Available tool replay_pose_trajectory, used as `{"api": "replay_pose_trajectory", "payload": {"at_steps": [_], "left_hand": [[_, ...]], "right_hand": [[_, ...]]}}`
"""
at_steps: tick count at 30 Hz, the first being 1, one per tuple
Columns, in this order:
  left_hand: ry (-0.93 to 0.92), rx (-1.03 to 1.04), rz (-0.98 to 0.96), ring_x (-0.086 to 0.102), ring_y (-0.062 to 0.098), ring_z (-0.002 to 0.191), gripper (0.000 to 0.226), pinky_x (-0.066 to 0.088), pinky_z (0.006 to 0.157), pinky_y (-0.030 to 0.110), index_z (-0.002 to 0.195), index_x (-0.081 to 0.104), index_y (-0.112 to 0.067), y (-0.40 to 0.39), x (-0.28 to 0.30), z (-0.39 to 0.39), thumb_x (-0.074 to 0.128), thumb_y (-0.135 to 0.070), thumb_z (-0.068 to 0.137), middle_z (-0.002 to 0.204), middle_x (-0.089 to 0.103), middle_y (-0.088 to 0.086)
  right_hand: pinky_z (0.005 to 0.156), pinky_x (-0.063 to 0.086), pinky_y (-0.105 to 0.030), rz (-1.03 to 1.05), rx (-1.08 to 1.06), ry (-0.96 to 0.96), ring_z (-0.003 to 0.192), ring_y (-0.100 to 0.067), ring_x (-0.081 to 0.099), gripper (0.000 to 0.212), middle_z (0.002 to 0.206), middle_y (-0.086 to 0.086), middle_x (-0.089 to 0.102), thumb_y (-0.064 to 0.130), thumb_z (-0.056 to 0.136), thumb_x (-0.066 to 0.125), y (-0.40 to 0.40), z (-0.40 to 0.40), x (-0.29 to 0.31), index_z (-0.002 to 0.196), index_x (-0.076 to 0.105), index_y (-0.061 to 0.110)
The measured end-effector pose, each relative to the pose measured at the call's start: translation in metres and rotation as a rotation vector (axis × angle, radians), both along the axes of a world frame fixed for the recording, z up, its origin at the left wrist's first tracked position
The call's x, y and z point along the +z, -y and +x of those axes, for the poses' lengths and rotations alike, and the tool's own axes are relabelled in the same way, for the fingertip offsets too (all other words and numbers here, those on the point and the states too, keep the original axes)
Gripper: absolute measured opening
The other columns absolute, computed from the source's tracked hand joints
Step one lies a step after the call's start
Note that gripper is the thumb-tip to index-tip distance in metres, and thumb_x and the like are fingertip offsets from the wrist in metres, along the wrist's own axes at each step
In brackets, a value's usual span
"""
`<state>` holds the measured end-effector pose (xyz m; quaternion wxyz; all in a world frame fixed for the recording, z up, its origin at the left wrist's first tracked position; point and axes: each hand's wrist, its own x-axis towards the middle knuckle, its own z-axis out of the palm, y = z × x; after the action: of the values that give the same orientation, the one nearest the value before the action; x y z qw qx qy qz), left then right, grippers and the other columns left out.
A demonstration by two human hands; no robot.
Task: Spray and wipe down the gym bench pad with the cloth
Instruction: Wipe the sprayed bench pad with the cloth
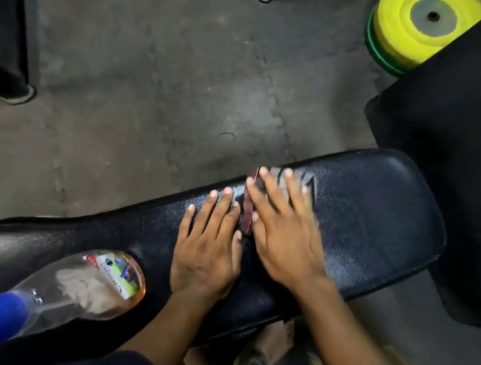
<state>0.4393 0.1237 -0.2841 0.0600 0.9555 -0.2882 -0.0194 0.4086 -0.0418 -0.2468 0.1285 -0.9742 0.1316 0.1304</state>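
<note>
right hand (284,233) flat on the cloth (291,178) now, out toward the far end of the bench pad (380,217), and the blur on it says it's mid-stroke. i'd judge this the wiping step. to do it well: keep the palm pressing the cloth flat, run long overlapping passes along the pad, and carry the wet sheen right out to the rounded end and down the edges so nothing dries in streaks.

fingers of the right hand are spread and nearly straight, pressing down, not curled round the cloth; grey fabric pokes out past the fingertips and a reddish edge shows on its near side.

left hand (208,239) lies beside it, flat on bare pad, fingers straight and together, bracing; whether its thumb touches the cloth edge i can't tell.

spray bottle (93,282) lies on its side on the pad at the near end, blue nozzle toward the camera, nobody holding it. yellow weight plates (402,35) sit on the floor beyond.
</note>
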Motion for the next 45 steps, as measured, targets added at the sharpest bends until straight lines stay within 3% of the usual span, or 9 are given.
{"api": "replay_pose_trajectory", "payload": {"at_steps": [4, 8, 12, 20, 25, 31, 35, 41, 45], "left_hand": [[0.006, 0.008, -0.033, 0.027, 0.017, 0.165, 0.056, 0.028, 0.131, 0.051, 0.159, 0.047, -0.023, -0.001, -0.003, 0.000, 0.041, -0.039, 0.106, 0.177, 0.029, -0.004], [-0.002, 0.004, -0.016, 0.026, 0.017, 0.165, 0.056, 0.026, 0.132, 0.051, 0.159, 0.046, -0.024, -0.001, -0.004, 0.000, 0.043, -0.039, 0.106, 0.177, 0.030, -0.005], [-0.017, 0.002, 0.006, 0.024, 0.017, 0.166, 0.057, 0.024, 0.133, 0.050, 0.161, 0.046, -0.024, 0.001, -0.001, 0.000, 0.041, -0.039, 0.106, 0.178, 0.028, -0.005], [-0.017, 0.003, -0.019, 0.027, 0.017, 0.165, 0.055, 0.027, 0.131, 0.051, 0.157, 0.050, -0.023, 0.001, -0.001, 0.000, 0.043, -0.038, 0.104, 0.177, 0.029, -0.005], [-0.028, 0.007, 0.010, 0.026, 0.016, 0.165, 0.055, 0.026, 0.132, 0.050, 0.158, 0.048, -0.024, 0.001, 0.001, 0.000, 0.042, -0.039, 0.105, 0.177, 0.030, -0.005], [-0.027, 0.008, 0.008, 0.026, 0.016, 0.165, 0.056, 0.026, 0.132, 0.051, 0.157, 0.051, -0.021, 0.002, 0.005, 0.002, 0.041, -0.038, 0.105, 0.177, 0.030, -0.004], [-0.012, 0.015, -0.014, 0.028, 0.016, 0.164, 0.054, 0.025, 0.132, 0.051, 0.156, 0.052, -0.022, 0.003, 0.006, 0.001, 0.043, -0.038, 0.104, 0.176, 0.033, -0.004], [0.011, 0.022, -0.017, 0.030, 0.017, 0.163, 0.052, 0.022, 0.133, 0.048, 0.155, 0.050, -0.025, 0.003, 0.006, 0.000, 0.043, -0.039, 0.105, 0.174, 0.035, -0.004], [0.003, 0.029, -0.023, 0.031, 0.017, 0.163, 0.053, 0.023, 0.132, 0.049, 0.156, 0.050, -0.024, 0.004, 0.010, 0.001, 0.040, -0.040, 0.106, 0.174, 0.036, -0.004]], "right_hand": [[0.136, 0.022, -0.055, 0.012, -0.010, -0.015, 0.170, -0.028, 0.014, 0.064, 0.182, 0.010, 0.019, 0.048, 0.107, 0.032, 0.030, -0.044, 0.004, 0.170, 0.026, 0.043], [0.136, 0.018, -0.058, -0.017, -0.258, -0.045, 0.168, -0.038, 0.016, 0.066, 0.181, 0.003, 0.025, 0.051, 0.105, 0.026, 0.063, 0.004, 0.001, 0.168, 0.036, 0.036], [0.135, 0.016, -0.058, -0.030, -0.048, -0.034, 0.167, -0.035, 0.018, 0.064, 0.175, 0.006, 0.038, 0.046, 0.107, 0.020, 0.020, 0.048, 0.002, 0.167, 0.040, 0.034], [0.134, 0.025, -0.056, 0.024, -0.031, -0.047, 0.170, -0.027, 0.013, 0.066, 0.182, 0.011, 0.018, 0.042, 0.107, 0.037, 0.029, -0.069, 0.002, 0.171, 0.023, 0.042], [0.136, 0.012, -0.061, -0.024, -0.279, -0.026, 0.169, -0.041, 0.006, 0.066, 0.184, 0.002, 0.008, 0.051, 0.109, 0.026, 0.049, -0.003, -0.005, 0.173, 0.021, 0.035], [0.134, 0.020, -0.060, -0.011, 0.020, 0.059, 0.171, -0.033, 0.002, 0.065, 0.184, 0.008, 0.002, 0.044, 0.114, 0.032, -0.006, -0.063, -0.015, 0.175, 0.013, 0.032], [0.131, 0.028, -0.060, -0.041, 0.006, 0.004, 0.170, -0.032, 0.011, 0.067, 0.184, 0.008, 0.011, 0.044, 0.111, 0.037, 0.005, -0.139, -0.013, 0.174, 0.016, 0.036], [0.136, 0.012, -0.062, -0.019, -0.422, 0.058, 0.170, -0.040, 0.005, 0.062, 0.184, 0.005, 0.011, 0.046, 0.112, 0.029, 0.034, -0.069, -0.012, 0.172, 0.026, 0.033], [0.136, 0.013, -0.061, -0.054, -0.190, 0.079, 0.170, -0.041, 0.004, 0.063, 0.184, 0.002, 0.008, 0.045, 0.113, 0.030, -0.008, -0.064, -0.018, 0.173, 0.022, 0.031]]}}
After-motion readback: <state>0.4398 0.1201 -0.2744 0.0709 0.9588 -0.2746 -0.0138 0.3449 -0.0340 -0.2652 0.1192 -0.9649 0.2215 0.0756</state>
